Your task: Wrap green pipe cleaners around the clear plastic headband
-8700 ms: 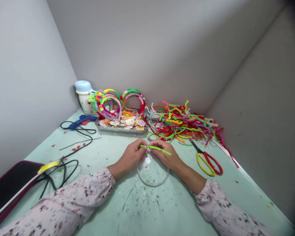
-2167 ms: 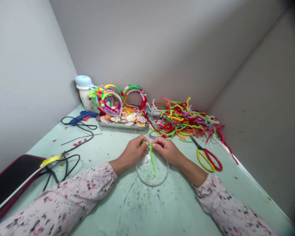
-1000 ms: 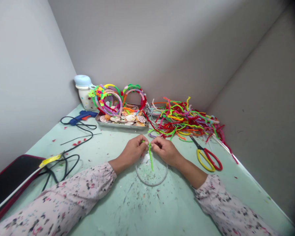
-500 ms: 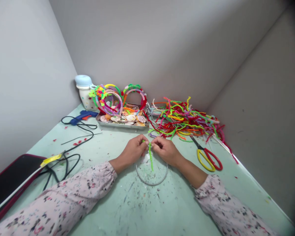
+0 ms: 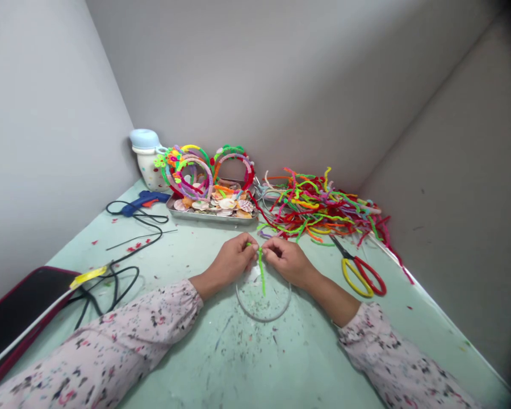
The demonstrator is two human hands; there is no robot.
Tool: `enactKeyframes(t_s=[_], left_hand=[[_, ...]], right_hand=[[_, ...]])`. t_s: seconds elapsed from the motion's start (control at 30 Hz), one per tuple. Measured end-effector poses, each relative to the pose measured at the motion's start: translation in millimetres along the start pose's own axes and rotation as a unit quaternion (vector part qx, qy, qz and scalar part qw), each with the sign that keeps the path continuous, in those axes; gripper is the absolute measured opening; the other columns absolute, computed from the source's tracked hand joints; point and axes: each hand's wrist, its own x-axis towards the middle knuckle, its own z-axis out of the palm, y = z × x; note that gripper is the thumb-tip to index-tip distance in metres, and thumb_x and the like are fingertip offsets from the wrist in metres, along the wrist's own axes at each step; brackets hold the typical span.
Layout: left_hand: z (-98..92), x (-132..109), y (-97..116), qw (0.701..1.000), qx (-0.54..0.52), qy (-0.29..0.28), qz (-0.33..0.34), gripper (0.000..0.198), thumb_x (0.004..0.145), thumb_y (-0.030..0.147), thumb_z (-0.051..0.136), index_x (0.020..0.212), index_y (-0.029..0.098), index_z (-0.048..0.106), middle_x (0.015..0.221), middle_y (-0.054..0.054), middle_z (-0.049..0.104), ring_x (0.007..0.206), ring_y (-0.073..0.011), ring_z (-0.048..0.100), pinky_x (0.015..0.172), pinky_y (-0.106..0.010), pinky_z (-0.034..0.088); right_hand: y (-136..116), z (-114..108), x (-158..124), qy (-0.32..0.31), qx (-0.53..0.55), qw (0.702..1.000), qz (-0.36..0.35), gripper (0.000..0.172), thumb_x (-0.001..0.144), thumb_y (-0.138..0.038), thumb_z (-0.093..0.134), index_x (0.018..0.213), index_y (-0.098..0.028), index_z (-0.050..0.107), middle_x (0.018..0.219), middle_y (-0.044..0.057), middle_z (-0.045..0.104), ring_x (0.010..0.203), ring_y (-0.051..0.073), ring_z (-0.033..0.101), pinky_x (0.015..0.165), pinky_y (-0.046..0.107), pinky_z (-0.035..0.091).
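Observation:
A green pipe cleaner [image 5: 262, 275] hangs down between my hands at the middle of the table. My left hand [image 5: 234, 258] pinches its upper part near the fingertips. Close beside it on the right, my right hand [image 5: 287, 260] is closed too, thumb and finger pressed together at the same spot. A thin grey hoop [image 5: 264, 320] curves below both hands, and its upper ends run up behind my fingers, where they are hidden.
Behind the hands stands a metal tray [image 5: 213, 218] of shells with colourful headbands [image 5: 196, 170]. A pile of pipe cleaners [image 5: 315, 204] and scissors [image 5: 363, 276] lie right. At left are a blue glue gun [image 5: 142, 201], black cable [image 5: 119, 284], cup [image 5: 150, 165] and dark tablet-like object [image 5: 21, 312].

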Motion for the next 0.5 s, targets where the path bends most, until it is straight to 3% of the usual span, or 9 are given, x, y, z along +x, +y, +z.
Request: enactKeyframes(t_s=[0.5], left_hand=[[0.6,1.0,-2.3,1.000,-0.005,0.000,-0.001,0.017,0.084,0.032,0.047,0.081,0.017,0.054,0.057,0.004,0.055,0.045,-0.0077,0.046,0.048,-0.019,0.035]], right_hand=[[-1.9,-0.8,-1.7,0.021,-0.056,0.997,-0.039,0.008,0.082,-0.020,0.052,0.083,-0.018,0.060,0.069,-0.001,0.062,0.060,0.011,0.052,0.058,0.022,0.037]])
